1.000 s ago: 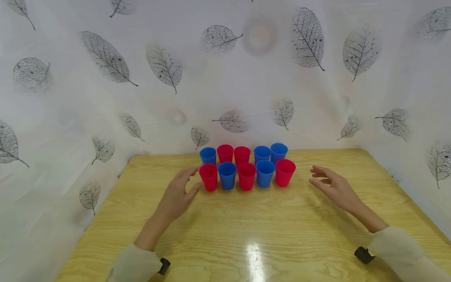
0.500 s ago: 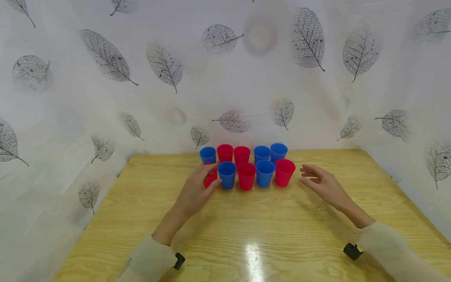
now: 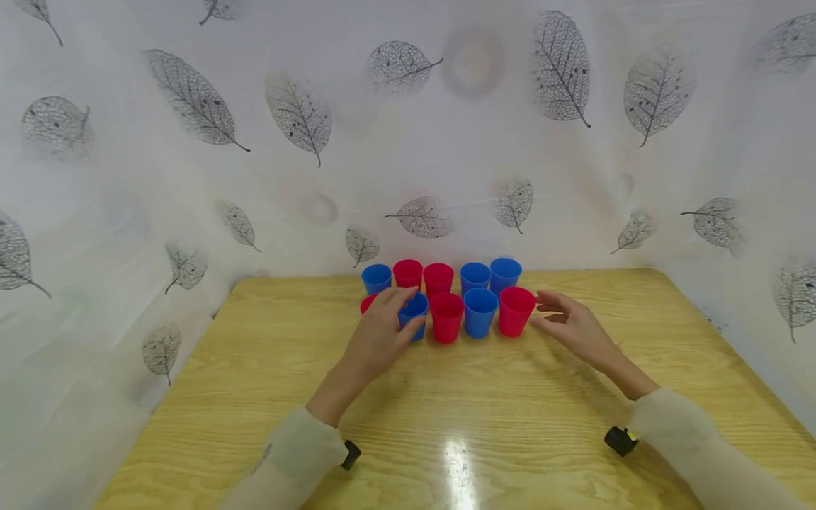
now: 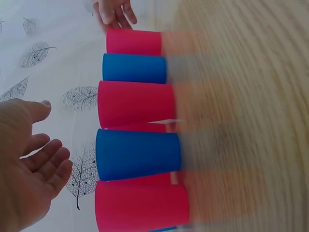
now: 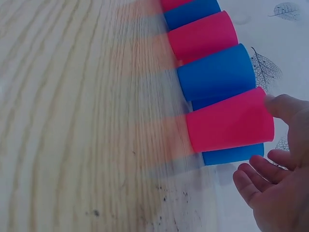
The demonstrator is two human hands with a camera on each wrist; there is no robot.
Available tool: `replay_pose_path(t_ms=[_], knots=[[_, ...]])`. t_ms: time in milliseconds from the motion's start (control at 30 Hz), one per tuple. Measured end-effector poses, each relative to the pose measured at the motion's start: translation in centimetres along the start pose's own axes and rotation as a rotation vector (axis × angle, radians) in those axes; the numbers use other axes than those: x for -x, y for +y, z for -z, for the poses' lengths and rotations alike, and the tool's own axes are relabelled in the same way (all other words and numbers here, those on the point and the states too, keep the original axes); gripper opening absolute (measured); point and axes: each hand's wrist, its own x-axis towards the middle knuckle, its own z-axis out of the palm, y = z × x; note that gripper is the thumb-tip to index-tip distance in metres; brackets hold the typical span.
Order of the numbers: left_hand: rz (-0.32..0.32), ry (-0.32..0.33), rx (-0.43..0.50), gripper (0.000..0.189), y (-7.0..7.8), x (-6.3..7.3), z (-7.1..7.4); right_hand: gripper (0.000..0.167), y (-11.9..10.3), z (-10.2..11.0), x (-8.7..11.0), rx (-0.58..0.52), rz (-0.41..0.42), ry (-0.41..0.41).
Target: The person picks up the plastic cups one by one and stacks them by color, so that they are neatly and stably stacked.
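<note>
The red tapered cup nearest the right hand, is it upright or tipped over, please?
Upright: in the head view, the red tapered cup shows its open mouth on top and narrower base below.

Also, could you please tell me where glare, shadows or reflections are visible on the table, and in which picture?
Head view: a bright white streak of glare on the near part of the table, and a soft shadow beside the right forearm; left wrist view: faint orange and grey-blue reflections of the front cups on the wood; right wrist view: similar tinted reflections.
</note>
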Motion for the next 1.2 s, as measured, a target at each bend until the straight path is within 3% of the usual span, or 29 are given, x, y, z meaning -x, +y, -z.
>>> replay_pose_path(t_ms=[267, 533, 1033, 1200], knots=[[0.06, -0.08, -0.108, 0.061, 0.7, -1.5, -1.2, 0.068, 0.0, -0.3, -1.0, -0.018, -0.033, -0.014], [0.036, -0.152, -0.23, 0.069, 0.8, -2.6, -2.1, 0.063, -0.1, -1.0, -1.5, -0.06, -0.025, -0.016], [0.033, -0.292, -0.368, 0.08, 0.5, -4.4, -3.1, 0.068, 0.1, -1.7, -1.8, -0.057, -0.082, -0.028], [0.06, -0.336, -0.382, 0.082, 0.5, -4.7, -3.3, 0.067, 0.4, -1.8, -2.0, -0.078, -0.093, -0.029]])
